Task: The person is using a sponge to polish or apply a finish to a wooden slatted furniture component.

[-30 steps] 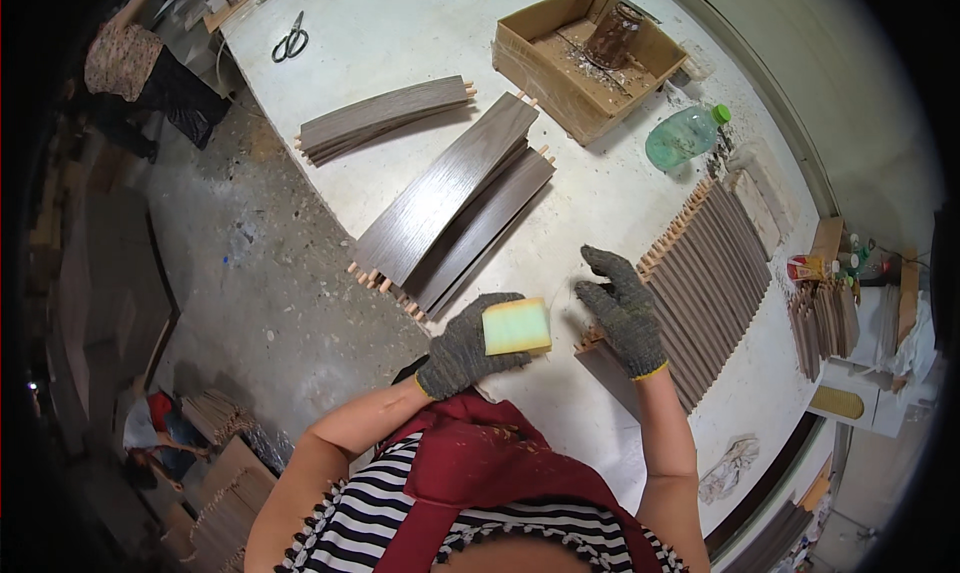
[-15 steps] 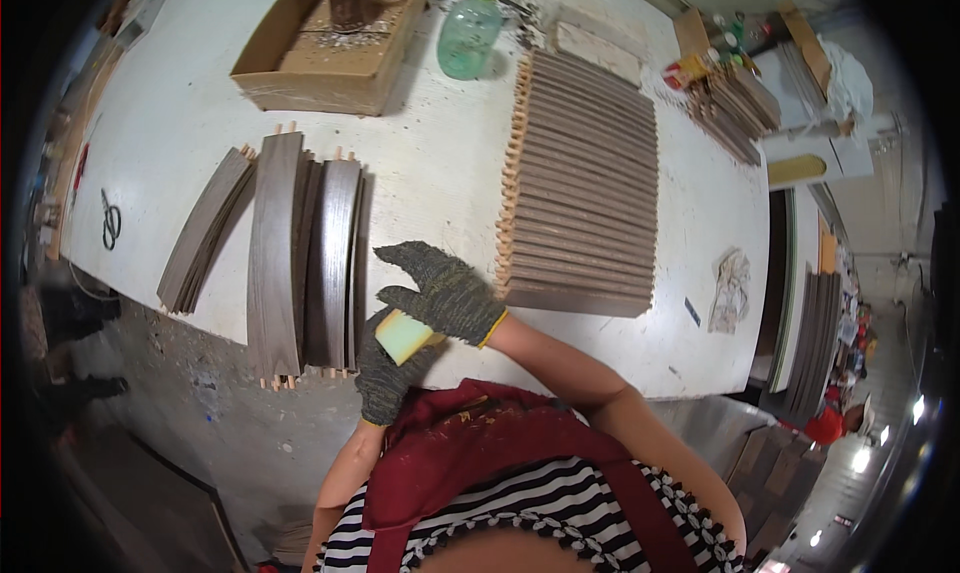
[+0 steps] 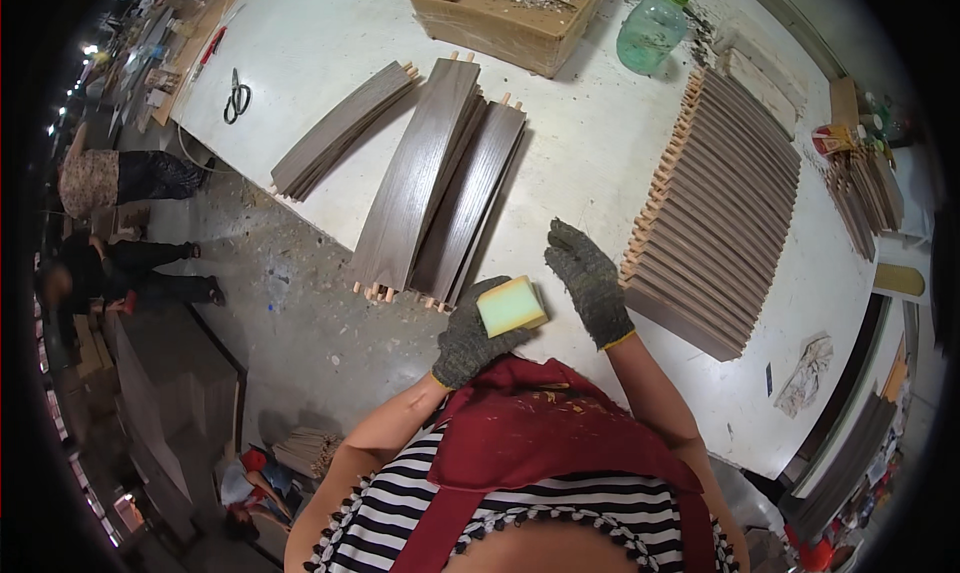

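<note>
Since before, right hand (image 3: 592,281) lifted off; left hand (image 3: 472,338) fingers pinch the soft, light sanding sponge (image 3: 512,306) by its sides at the table's (image 3: 590,163) near edge, right fingers loosely together.

A single head-worn fisheye view looks steeply down from above the person's chest onto the white desk (image 3: 600,163), close enough that the forearms enter from the lower edge. Straight edges bow toward the dark rim, where the surroundings are probably too warped to read.
</note>
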`<move>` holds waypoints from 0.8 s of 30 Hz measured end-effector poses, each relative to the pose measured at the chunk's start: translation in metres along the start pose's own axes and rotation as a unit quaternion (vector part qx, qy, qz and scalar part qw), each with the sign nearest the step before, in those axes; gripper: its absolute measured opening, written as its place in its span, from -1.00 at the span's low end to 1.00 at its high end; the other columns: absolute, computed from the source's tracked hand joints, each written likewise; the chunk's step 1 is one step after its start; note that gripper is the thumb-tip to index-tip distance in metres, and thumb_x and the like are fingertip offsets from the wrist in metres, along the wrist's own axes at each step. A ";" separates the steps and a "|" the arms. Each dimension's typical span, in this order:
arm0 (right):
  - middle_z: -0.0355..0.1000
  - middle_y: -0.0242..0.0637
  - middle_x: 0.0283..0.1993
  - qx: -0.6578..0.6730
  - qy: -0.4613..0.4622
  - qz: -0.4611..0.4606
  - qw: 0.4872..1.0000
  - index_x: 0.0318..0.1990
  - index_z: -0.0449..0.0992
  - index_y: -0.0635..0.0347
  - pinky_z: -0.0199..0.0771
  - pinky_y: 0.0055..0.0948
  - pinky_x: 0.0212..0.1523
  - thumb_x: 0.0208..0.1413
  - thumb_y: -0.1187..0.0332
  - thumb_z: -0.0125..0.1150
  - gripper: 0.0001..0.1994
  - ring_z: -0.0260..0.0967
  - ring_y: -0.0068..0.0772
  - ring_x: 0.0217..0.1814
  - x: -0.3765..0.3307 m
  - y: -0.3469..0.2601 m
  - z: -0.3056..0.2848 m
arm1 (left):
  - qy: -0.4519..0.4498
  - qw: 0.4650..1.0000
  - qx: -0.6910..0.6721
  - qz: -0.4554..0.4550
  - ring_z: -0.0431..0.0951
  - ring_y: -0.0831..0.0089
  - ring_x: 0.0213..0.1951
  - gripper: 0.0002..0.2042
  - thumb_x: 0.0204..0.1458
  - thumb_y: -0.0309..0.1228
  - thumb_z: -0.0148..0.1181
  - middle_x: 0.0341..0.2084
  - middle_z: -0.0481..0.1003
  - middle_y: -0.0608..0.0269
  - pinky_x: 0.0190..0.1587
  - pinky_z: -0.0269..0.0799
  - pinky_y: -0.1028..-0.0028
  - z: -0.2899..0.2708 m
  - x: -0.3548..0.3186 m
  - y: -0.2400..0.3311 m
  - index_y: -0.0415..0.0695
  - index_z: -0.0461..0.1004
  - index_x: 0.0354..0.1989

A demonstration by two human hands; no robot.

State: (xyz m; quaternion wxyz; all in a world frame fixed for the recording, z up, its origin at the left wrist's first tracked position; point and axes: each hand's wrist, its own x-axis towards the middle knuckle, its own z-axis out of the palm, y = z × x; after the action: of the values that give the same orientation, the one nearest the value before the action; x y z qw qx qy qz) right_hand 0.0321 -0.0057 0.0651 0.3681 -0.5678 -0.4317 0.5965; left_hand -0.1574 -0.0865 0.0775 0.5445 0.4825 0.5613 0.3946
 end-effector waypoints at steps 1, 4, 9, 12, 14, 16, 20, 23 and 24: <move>0.44 -0.19 0.21 0.037 -0.041 -0.006 0.998 0.21 0.45 0.26 0.49 -0.51 0.08 0.18 0.46 0.26 -0.57 0.43 -0.40 0.18 0.004 0.003 0.003 | 0.001 1.000 0.027 0.005 0.53 0.34 0.02 -0.27 -0.18 -0.25 0.59 -0.03 0.51 0.09 0.08 0.48 0.35 -0.004 -0.003 -0.002 -0.22 0.36 0.17; 0.36 -0.20 0.31 0.236 -0.122 0.146 0.953 0.34 0.29 0.24 0.46 -0.48 0.12 0.25 0.42 0.17 -0.49 0.38 -0.43 0.25 0.012 0.012 0.012 | -0.006 0.994 0.104 0.016 0.52 0.32 0.03 -0.24 -0.19 -0.25 0.60 0.00 0.50 0.08 0.09 0.47 0.33 -0.008 -0.014 -0.009 -0.22 0.34 0.19; 0.37 -0.23 0.27 0.213 -0.142 0.128 0.958 0.39 0.24 0.14 0.43 -0.31 0.20 0.21 0.32 0.26 -0.40 0.36 -0.38 0.24 0.022 0.017 0.019 | 0.045 0.999 -0.018 -0.020 0.52 0.29 0.04 -0.22 -0.19 -0.24 0.59 0.02 0.49 0.07 0.10 0.46 0.31 0.002 -0.022 -0.005 -0.24 0.31 0.20; 0.26 -0.20 0.38 0.070 -0.256 -0.034 0.963 0.43 0.15 0.15 0.29 -0.30 0.35 0.12 0.38 0.35 -0.27 0.24 -0.29 0.38 0.012 0.005 0.015 | 0.073 0.996 -0.022 0.037 0.51 0.30 0.03 -0.22 -0.19 -0.25 0.60 0.01 0.48 0.07 0.11 0.45 0.32 0.011 -0.010 0.003 -0.24 0.30 0.20; 0.22 -0.22 0.42 -0.059 -0.281 -0.193 0.938 0.45 0.10 0.19 0.18 -0.31 0.42 -0.06 0.32 0.53 -0.08 0.17 -0.31 0.43 -0.020 -0.010 -0.011 | 0.054 0.997 -0.011 0.059 0.47 0.33 0.07 -0.20 -0.17 -0.30 0.59 0.06 0.44 0.11 0.15 0.43 0.35 0.018 0.001 0.007 -0.22 0.26 0.24; 0.30 -0.20 0.34 -0.115 -0.200 -0.167 0.959 0.39 0.22 0.20 0.29 -0.29 0.34 0.00 0.34 0.49 -0.21 0.28 -0.36 0.33 -0.040 -0.021 -0.016 | 0.017 0.994 -0.092 0.060 0.45 0.34 0.10 -0.20 -0.15 -0.32 0.57 0.09 0.42 0.12 0.18 0.41 0.36 0.030 0.005 0.009 -0.22 0.23 0.26; 0.42 -0.21 0.20 -0.016 -0.132 -0.144 0.981 0.29 0.35 0.15 0.38 -0.31 0.25 0.00 0.20 0.49 -0.31 0.38 -0.29 0.23 -0.064 -0.030 -0.029 | -0.053 0.972 -0.227 0.004 0.39 0.27 0.20 -0.01 -0.20 -0.36 0.60 0.21 0.32 0.07 0.27 0.35 0.30 0.046 -0.001 0.016 -0.20 0.04 0.40; 0.43 -0.11 0.13 -0.187 -0.065 -0.196 0.960 0.25 0.39 0.11 0.35 -0.19 0.24 -0.15 -0.01 0.54 -0.21 0.37 -0.10 0.20 -0.093 -0.032 -0.062 | -0.099 0.992 -0.059 0.049 0.28 0.20 0.30 0.16 -0.21 -0.37 0.59 0.31 0.21 -0.03 0.33 0.29 0.24 0.051 -0.004 0.024 -0.15 -0.21 0.49; 0.43 -0.12 0.14 -0.201 -0.025 -0.225 0.953 0.24 0.40 0.10 0.34 -0.20 0.25 -0.17 -0.01 0.55 -0.20 0.36 -0.10 0.22 -0.107 -0.033 -0.081 | -0.110 0.989 -0.076 0.056 0.23 0.20 0.34 0.09 -0.16 -0.44 0.53 0.35 0.17 -0.04 0.34 0.25 0.26 0.050 -0.011 0.027 -0.16 -0.17 0.49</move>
State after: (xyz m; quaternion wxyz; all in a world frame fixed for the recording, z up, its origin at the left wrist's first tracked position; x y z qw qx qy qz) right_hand 0.1198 -0.0856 0.1362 0.3604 -0.5028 -0.6681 0.4134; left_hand -0.1053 -0.0951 0.1010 0.6152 0.5109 0.4386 0.4101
